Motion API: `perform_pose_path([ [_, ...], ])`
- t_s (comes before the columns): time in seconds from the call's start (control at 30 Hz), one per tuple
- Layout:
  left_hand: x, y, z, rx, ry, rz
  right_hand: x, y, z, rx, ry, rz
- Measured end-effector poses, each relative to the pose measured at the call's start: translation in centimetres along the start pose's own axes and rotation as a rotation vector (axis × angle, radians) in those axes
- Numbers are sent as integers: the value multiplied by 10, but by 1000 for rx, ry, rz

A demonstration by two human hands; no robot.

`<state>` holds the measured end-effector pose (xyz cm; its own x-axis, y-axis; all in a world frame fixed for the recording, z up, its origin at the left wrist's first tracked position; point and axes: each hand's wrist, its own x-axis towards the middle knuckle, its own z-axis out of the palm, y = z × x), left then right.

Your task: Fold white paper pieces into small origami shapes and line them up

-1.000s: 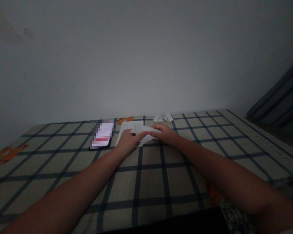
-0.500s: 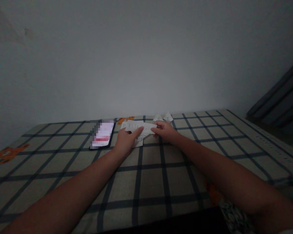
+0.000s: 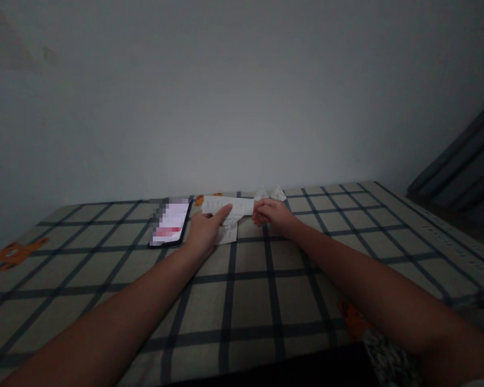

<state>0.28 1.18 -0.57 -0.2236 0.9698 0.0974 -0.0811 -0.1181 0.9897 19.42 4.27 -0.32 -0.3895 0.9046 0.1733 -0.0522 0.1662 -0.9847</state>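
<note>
A folded sheet of white paper (image 3: 240, 205) with printing or writing on it is held just above the checked cloth. My left hand (image 3: 205, 230) grips it from the left, thumb pressed on top and fingers underneath. A lower flap of the sheet hangs out to the right of that hand. My right hand (image 3: 274, 214) is at the sheet's narrow right end, its fingers curled and closed around the tip. The exact pinch is hidden by the fingers. Two small folded paper pieces (image 3: 278, 193) stand just behind my right hand, partly covered by it.
A phone (image 3: 171, 223) with a lit, partly blurred screen lies left of my left hand. The checked cloth (image 3: 250, 301) covers the surface up to a pale wall (image 3: 242, 97). A dark draped fabric (image 3: 463, 150) hangs at the far right.
My right hand has turned, its thumb coming off the top of the paper and its fingers curling at the tip. My left thumb has shifted slightly left, and more of the paper shows.
</note>
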Motion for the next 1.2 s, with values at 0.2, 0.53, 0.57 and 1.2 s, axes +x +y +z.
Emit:
perform_pose_path([
  [0.2,-6,3,2,91,-115,59,-1,2,2,-186,-105,-92],
  [0.53,-1,-5,0,171,-132,34,-3,4,0,-493,49,-198],
  [0.57,-1,-4,0,179,-131,35,-4,3,0,-513,52,-220],
  [1.2,10,4,-10,416,-122,196,0,2,-8,-405,187,-280],
])
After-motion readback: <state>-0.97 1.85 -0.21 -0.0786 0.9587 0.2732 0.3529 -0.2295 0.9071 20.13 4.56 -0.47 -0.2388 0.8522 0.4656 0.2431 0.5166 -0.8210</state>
